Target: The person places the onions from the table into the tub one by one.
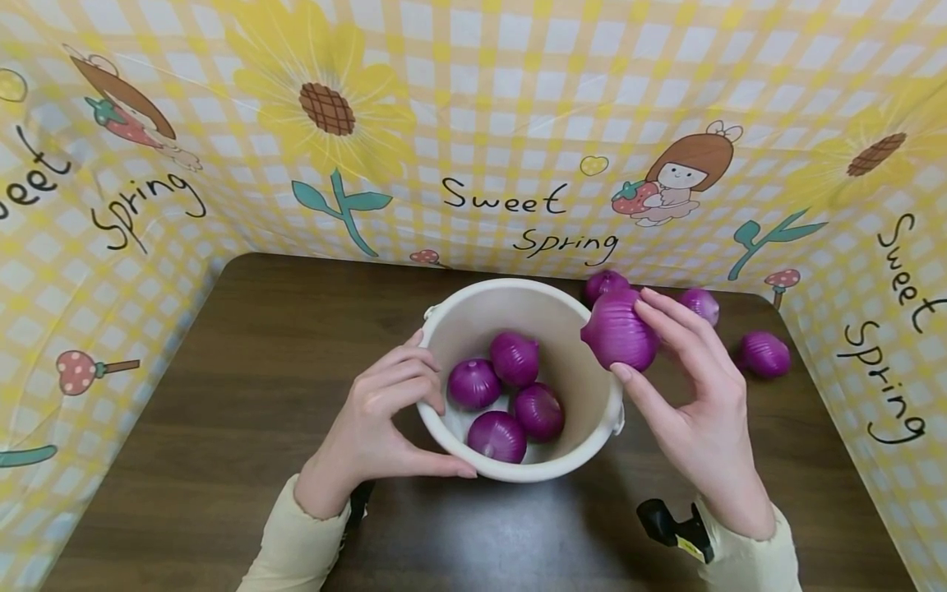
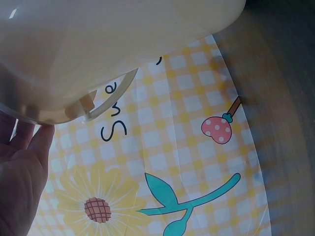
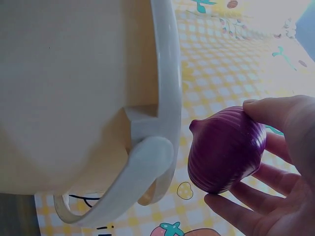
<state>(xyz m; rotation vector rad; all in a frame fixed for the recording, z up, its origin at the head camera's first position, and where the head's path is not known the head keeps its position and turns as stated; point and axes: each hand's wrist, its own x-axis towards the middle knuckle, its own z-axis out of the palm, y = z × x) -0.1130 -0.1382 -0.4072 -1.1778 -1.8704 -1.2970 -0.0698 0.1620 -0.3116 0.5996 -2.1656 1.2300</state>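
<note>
A cream-coloured bucket (image 1: 533, 471) stands on the table, with several purple onions (image 1: 514, 358) lying at its bottom. My left hand (image 1: 385, 411) grips the bucket's left rim, fingertips over the edge and thumb along the near side. Above the right rim, my right hand (image 1: 703, 403) holds another purple onion (image 1: 621, 329) between thumb and fingers. In the right wrist view this onion (image 3: 226, 150) is beside the bucket's rim and handle joint (image 3: 152, 157). The left wrist view has the bucket's outer wall (image 2: 98, 44) and part of the left hand (image 2: 22, 172) at its rim.
Three more onions lie on the dark wooden table (image 1: 222, 395) at the back right: one partly hidden (image 1: 607, 282) behind the held onion, one (image 1: 699, 306) behind the right fingers, one (image 1: 765, 355) farther right. Yellow checked cloth (image 1: 481, 123) walls the table's back and sides.
</note>
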